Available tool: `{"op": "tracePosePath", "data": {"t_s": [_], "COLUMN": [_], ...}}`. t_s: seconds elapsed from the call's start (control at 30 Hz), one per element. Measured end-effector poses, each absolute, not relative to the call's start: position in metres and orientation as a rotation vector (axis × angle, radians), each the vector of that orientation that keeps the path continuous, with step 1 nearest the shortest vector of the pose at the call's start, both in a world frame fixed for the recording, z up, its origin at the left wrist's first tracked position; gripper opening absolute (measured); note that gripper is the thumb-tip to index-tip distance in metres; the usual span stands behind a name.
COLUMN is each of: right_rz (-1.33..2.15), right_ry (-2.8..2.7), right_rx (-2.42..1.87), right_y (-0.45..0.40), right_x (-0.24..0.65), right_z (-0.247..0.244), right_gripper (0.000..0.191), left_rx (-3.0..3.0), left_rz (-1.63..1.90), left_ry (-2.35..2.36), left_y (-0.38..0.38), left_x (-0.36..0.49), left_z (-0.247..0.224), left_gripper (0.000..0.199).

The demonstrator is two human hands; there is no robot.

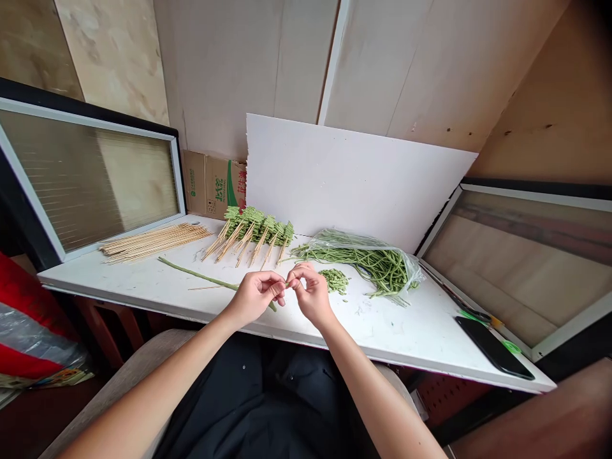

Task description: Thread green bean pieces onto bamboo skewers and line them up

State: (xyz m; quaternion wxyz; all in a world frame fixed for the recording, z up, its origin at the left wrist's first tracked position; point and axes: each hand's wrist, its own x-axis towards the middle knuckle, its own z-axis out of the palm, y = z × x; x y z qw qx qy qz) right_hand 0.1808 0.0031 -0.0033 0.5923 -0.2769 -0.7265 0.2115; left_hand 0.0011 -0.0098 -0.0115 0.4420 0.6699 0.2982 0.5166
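Observation:
My left hand [261, 296] and my right hand [310, 292] meet fingertip to fingertip near the table's front edge. Both are closed in a pinch on a small bit of green bean [287, 284], mostly covered by the fingers. A long green bean [201, 275] runs beneath my left hand, its short end showing below the fingers; I cannot tell whether that hand also grips it. Left of my hand lies a single thin skewer [203, 288]. Just beyond my right hand is a small heap of short cut bean pieces [335, 280].
Bean-loaded skewers [258, 229] are stacked at the back, beside a bundle of bare skewers [155, 241]. A clear bag of long beans [377, 261] lies to the right. Farther right are a black phone [495, 347] and scissors [471, 310]. A white board [354, 178] stands behind.

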Motion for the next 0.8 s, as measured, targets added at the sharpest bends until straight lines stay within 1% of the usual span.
{"op": "tracePosePath", "data": {"t_s": [0.17,0.23,0.37,0.47,0.6,0.8], "right_rz": [0.823,0.858,0.732,0.544,0.361,0.328], "right_ry": [-1.581,-1.534,-1.578,-1.551,-1.498,-1.508], "right_rx": [-0.643,-0.652,-0.805,-1.085,-1.425,-1.546], "right_y": [0.009,0.015,0.039,0.063,0.085,0.095], "right_x": [0.176,0.18,0.21,0.252,0.307,0.339], "right_z": [-0.011,-0.011,-0.008,-0.013,-0.028,-0.043], "right_gripper": [0.031,0.032,0.03,0.033,0.028,0.019], "left_rx": [1.614,1.578,1.525,1.518,1.504,1.581], "left_rz": [1.305,1.319,1.332,1.309,1.296,1.298], "left_ry": [0.748,0.782,0.853,0.865,0.901,0.926], "left_y": [-0.006,-0.004,0.002,0.004,0.003,-0.001], "left_x": [0.003,0.003,0.003,0.002,0.004,0.008], "left_z": [-0.015,-0.018,-0.023,-0.027,-0.028,-0.024], "left_gripper": [0.043,0.043,0.047,0.05,0.054,0.056]}}
